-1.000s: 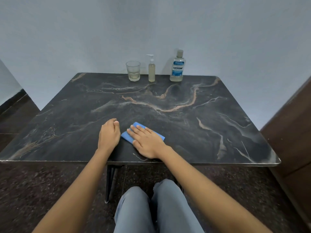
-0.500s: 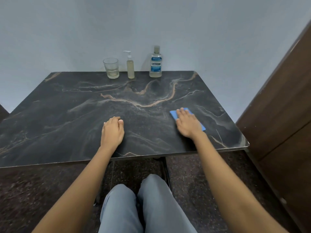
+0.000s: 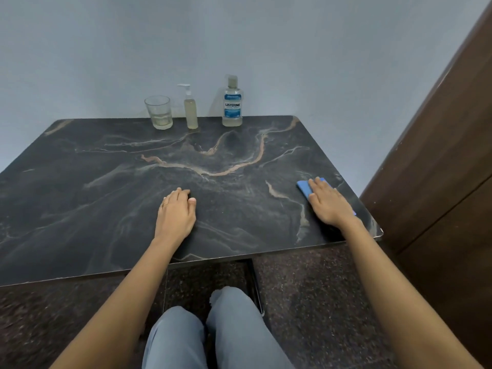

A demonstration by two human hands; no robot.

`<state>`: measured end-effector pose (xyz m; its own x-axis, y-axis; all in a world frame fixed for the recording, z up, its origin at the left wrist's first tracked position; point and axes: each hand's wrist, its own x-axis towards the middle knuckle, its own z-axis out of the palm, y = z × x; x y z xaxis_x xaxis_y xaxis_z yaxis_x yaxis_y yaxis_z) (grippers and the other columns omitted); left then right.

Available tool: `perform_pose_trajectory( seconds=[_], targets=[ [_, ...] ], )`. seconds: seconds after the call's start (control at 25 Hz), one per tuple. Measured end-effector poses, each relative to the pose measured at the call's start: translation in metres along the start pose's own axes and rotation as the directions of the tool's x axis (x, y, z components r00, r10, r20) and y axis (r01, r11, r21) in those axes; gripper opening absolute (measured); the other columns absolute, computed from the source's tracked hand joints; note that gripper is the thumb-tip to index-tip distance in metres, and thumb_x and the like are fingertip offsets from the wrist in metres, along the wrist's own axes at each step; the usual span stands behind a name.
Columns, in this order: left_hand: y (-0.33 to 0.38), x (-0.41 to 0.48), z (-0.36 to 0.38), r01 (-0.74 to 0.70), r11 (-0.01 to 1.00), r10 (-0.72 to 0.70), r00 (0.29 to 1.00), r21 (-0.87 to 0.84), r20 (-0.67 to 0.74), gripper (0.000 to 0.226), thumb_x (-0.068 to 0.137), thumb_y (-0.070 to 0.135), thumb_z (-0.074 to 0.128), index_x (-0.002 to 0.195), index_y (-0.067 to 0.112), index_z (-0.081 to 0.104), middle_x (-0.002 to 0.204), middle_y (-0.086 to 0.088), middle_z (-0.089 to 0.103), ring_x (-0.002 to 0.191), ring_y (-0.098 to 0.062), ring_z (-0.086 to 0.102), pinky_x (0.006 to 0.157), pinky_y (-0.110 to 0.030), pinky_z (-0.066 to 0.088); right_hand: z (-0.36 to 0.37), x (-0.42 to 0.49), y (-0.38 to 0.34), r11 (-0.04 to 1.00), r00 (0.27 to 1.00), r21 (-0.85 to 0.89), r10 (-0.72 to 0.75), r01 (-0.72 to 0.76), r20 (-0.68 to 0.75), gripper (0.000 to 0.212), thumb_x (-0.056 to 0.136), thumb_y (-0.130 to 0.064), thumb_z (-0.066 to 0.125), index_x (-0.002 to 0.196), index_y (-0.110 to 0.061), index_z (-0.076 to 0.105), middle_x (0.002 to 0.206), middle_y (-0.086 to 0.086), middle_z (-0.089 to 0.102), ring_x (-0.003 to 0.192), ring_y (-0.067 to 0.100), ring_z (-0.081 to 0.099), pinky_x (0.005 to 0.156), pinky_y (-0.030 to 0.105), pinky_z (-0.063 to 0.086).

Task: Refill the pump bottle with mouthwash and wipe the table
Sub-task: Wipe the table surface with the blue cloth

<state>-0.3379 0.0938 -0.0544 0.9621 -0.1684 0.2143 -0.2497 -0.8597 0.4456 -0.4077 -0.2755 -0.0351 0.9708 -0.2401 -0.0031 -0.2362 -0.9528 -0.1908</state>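
Observation:
My right hand (image 3: pixel 328 202) lies flat on a blue cloth (image 3: pixel 303 188) near the right edge of the dark marble table (image 3: pixel 106 187), fingers spread over it. Near the table's front middle, my left hand (image 3: pixel 175 214) rests palm down with its fingers together, holding nothing. At the back edge stand a small pump bottle (image 3: pixel 190 109) with pale yellowish liquid and a white pump, and to its right a mouthwash bottle (image 3: pixel 232 103) with a blue label and its cap on.
A clear drinking glass (image 3: pixel 159 112) with a little liquid stands left of the pump bottle. A brown wooden door or cabinet (image 3: pixel 439 169) rises close to the table's right side. My knees (image 3: pixel 213 328) are under the front edge.
My right hand has slid the blue cloth from the front middle of the table out to the right edge. My left hand has stayed in place.

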Motion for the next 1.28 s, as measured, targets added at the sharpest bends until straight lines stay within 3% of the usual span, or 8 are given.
perform_pose_trajectory(
  seconds=[0.16, 0.28, 0.36, 0.72, 0.8, 0.88, 1.08, 1.28],
  targets=[
    [-0.034, 0.018, -0.016, 0.05, 0.999, -0.05, 0.998, 0.001, -0.033, 0.04, 0.101, 0.023, 0.035, 0.132, 0.001, 0.05, 0.136, -0.021, 0.051, 0.13, -0.035, 0.042, 0.11, -0.047, 0.029, 0.005, 0.063, -0.023, 0.994, 0.995, 0.043, 0.096, -0.096, 0.002, 0.054, 0.1, -0.028, 0.017, 0.152, -0.016, 0.012, 0.161, 0.003, 0.006, 0.148, 0.018, 0.004, 0.119, 0.041, 0.004],
    [-0.061, 0.032, -0.027, 0.104, 0.994, -0.105, 0.992, -0.021, -0.071, 0.038, 0.101, 0.021, 0.035, 0.128, -0.001, 0.051, 0.133, -0.021, 0.053, 0.132, -0.034, 0.04, 0.11, -0.045, 0.03, 0.012, 0.101, -0.059, 0.995, 0.996, 0.052, 0.088, -0.089, 0.021, 0.054, 0.1, -0.028, 0.016, 0.153, -0.015, 0.009, 0.161, 0.004, 0.003, 0.148, 0.02, 0.001, 0.119, 0.041, 0.002],
    [-0.076, 0.041, -0.034, 0.143, 0.989, -0.147, 0.983, -0.043, -0.107, 0.035, 0.101, 0.021, 0.035, 0.12, -0.002, 0.054, 0.121, -0.019, 0.058, 0.121, -0.035, 0.048, 0.101, -0.045, 0.036, 0.017, 0.123, -0.091, 0.996, 0.997, 0.057, 0.062, -0.064, 0.035, 0.055, 0.101, -0.029, 0.016, 0.153, -0.014, 0.008, 0.161, 0.005, 0.001, 0.148, 0.021, 0.0, 0.119, 0.041, 0.001],
    [-0.121, 0.05, -0.056, 0.209, 0.955, -0.255, 0.941, -0.212, -0.22, 0.034, 0.101, 0.022, 0.032, 0.107, -0.002, 0.055, 0.106, -0.02, 0.061, 0.108, -0.039, 0.053, 0.093, -0.05, 0.042, 0.054, 0.159, -0.279, 0.959, 0.95, 0.056, -0.283, 0.278, 0.131, 0.055, 0.101, -0.031, 0.017, 0.153, -0.014, 0.008, 0.161, 0.005, 0.002, 0.148, 0.021, 0.0, 0.12, 0.041, 0.002],
    [-0.131, 0.045, -0.062, 0.201, 0.952, -0.256, 0.935, -0.229, -0.243, 0.028, 0.101, 0.021, 0.031, 0.082, 0.007, 0.046, 0.08, -0.017, 0.055, 0.093, -0.044, 0.054, 0.079, -0.046, 0.041, 0.059, 0.149, -0.308, 0.932, 0.919, 0.046, -0.362, 0.36, 0.158, 0.055, 0.101, -0.031, 0.017, 0.153, -0.014, 0.007, 0.161, 0.004, 0.001, 0.148, 0.021, 0.0, 0.12, 0.04, 0.002],
    [-0.14, 0.036, -0.07, 0.209, 0.95, -0.266, 0.929, -0.231, -0.256, 0.027, 0.1, 0.021, 0.03, 0.077, 0.012, 0.039, 0.071, -0.011, 0.047, 0.086, -0.045, 0.052, 0.072, -0.043, 0.038, 0.065, 0.131, -0.332, 0.887, 0.869, 0.044, -0.46, 0.46, 0.18, 0.055, 0.102, -0.032, 0.016, 0.153, -0.016, 0.006, 0.161, 0.003, 0.001, 0.148, 0.019, -0.001, 0.119, 0.039, 0.0],
    [-0.157, 0.018, -0.079, 0.264, 0.931, -0.33, 0.905, -0.254, -0.269, 0.03, 0.101, 0.022, 0.032, 0.1, 0.003, 0.055, 0.096, -0.015, 0.062, 0.098, -0.035, 0.053, 0.084, -0.043, 0.041, 0.079, 0.056, -0.365, 0.728, 0.704, 0.061, -0.678, 0.683, 0.211, 0.054, 0.102, -0.033, 0.017, 0.153, -0.02, 0.006, 0.161, 0.0, 0.001, 0.148, 0.016, -0.002, 0.12, 0.037, -0.001],
    [-0.16, -0.002, -0.086, 0.237, 0.937, -0.308, 0.909, -0.257, -0.282, 0.032, 0.102, 0.019, 0.034, 0.112, -0.002, 0.056, 0.107, -0.019, 0.063, 0.105, -0.035, 0.055, 0.088, -0.04, 0.039, 0.077, -0.014, -0.361, 0.594, 0.561, 0.097, -0.793, 0.799, 0.237, 0.06, 0.1, -0.046, 0.02, 0.153, -0.021, 0.004, 0.16, 0.0, -0.002, 0.147, 0.015, -0.004, 0.118, 0.035, -0.004]
  ],
)
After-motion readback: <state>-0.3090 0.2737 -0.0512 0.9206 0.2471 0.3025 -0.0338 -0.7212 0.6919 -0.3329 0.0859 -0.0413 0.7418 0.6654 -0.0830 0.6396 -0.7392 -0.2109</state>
